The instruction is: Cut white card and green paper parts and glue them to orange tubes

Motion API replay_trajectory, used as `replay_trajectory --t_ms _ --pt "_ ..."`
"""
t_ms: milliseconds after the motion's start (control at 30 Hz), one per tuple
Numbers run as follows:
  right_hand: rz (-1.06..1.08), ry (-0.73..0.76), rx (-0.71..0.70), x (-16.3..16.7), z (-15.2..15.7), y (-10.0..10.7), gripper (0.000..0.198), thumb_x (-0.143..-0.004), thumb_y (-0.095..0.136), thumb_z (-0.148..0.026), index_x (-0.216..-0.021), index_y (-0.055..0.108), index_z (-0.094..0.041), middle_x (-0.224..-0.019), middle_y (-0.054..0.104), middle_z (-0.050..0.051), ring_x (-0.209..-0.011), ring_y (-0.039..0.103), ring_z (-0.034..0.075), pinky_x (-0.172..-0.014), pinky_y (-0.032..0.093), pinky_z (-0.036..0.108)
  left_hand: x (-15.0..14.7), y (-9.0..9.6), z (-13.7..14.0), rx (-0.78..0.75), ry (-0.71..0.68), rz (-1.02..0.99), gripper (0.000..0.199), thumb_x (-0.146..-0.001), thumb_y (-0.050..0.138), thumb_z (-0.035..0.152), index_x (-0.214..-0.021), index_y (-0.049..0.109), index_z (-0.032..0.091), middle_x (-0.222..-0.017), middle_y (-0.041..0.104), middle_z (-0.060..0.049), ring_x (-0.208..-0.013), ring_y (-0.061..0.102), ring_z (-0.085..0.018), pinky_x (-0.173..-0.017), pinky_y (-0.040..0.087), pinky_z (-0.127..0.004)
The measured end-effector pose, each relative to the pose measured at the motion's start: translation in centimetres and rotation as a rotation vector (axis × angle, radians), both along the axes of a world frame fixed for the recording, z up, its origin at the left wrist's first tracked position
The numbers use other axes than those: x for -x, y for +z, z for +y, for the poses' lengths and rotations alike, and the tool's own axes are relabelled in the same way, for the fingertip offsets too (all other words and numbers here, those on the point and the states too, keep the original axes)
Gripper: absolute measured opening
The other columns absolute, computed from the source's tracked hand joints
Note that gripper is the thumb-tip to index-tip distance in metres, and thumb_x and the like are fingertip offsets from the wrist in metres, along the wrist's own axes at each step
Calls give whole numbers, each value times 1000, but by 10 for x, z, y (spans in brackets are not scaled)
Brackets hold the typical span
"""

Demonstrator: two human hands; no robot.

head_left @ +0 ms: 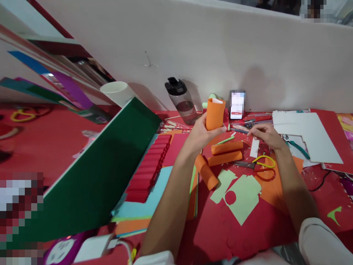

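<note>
An orange paper tube (215, 116) stands upright in my left hand (202, 132), whose fingers and thumb wrap its lower part. White shows inside the tube's top opening. To the right, my right hand (264, 134) is closed in a pinch, palm down, with a white strip (254, 148) extending below its fingers. The strip's upper end is hidden by the fingers. Between and below the hands lie more orange paper rolls (227, 147) and scissors (255, 165) with yellow and red handles. Cut light green paper (245, 197) lies nearer me.
A water bottle (182, 103) and a lit phone (237, 105) stand against the white partition (193, 44). A green board (102, 176) leans at left, beside folded red paper (149, 167). Teal-handled pliers (298, 147) rest on white sheets (311, 136) at right. A white charger (93, 248) sits front left.
</note>
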State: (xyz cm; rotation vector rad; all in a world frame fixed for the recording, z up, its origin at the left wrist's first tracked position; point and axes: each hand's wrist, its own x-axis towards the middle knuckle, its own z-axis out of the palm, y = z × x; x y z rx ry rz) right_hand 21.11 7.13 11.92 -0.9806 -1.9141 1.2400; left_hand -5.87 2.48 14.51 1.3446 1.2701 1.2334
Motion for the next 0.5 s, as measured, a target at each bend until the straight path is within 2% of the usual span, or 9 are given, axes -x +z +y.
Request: replay_trajectory --t_ms 67,133,233,300,400,500 --pt "-26 -107 -72 10 -2 3 35 -88 75 -52 -74 76 -20 -65 62 -1 -61 51 12 -60 39 29 -3 -1 0 -7 -24 3 48 -70 84 41 -107 64 19 -92 67 -3 -83 64 -19 -73 53 -30" --pt "-22 -139 -81 21 -5 5 36 -90 72 -52 -72 75 -20 -69 68 1 -67 58 15 -66 45 31 -7 -2 -1 -7 -55 5 47 -71 84 40 -107 64 18 -92 68 -3 -83 65 -19 -73 54 -30" --pt "9 -68 -44 36 -10 1 27 -89 74 -48 -95 78 -22 -97 79 5 -89 70 20 -83 53 35 -13 -2 -1 -8 -90 15 47 -71 83 38 -109 64 18 -93 70 -4 -84 66 -20 -73 55 -31" --pt "51 -5 20 44 -12 -6 34 -83 80 -44 -110 76 -22 -109 80 7 -100 73 23 -91 55 39 -16 -3 -1 -18 -104 29 47 -72 82 36 -111 64 18 -95 71 -4 -86 68 -21 -74 56 -32" --pt "121 -14 105 51 -13 -16 43 -77 85 -41 -113 73 -21 -106 81 7 -100 76 25 -94 57 42 -19 -6 1 -47 -119 52 45 -72 80 34 -111 63 18 -96 71 -4 -89 69 -22 -75 57 -32" --pt "149 -63 108 53 -12 -21 36 -76 84 -38 -106 73 -21 -101 81 7 -97 76 24 -92 57 41 -19 -9 4 -63 -123 74 44 -72 80 33 -110 62 17 -97 72 -5 -90 70 -22 -76 57 -33"
